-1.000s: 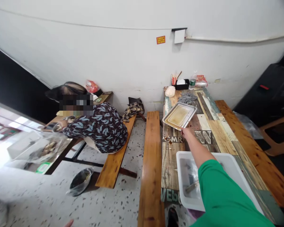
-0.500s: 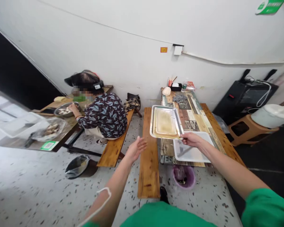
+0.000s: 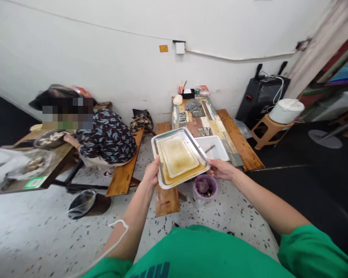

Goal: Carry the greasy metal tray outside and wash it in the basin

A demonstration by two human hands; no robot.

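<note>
Gripping the metal tray mid-frame, you've got your left hand clamped on its left rim, your right hand on its lower-right corner! Its long axis slants away toward upper left. White tub, right of centre: a stick-like tool inside. Purple bucket below: plastic bag. Your tray's shiny-rimmed, yellow-brown liquid over its base.

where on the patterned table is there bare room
Bare tabletop shows between the grey cloth and the white tub. The far end is crowded: pale bundle, black box, bottle. The held tray hides some tabletop.
</note>
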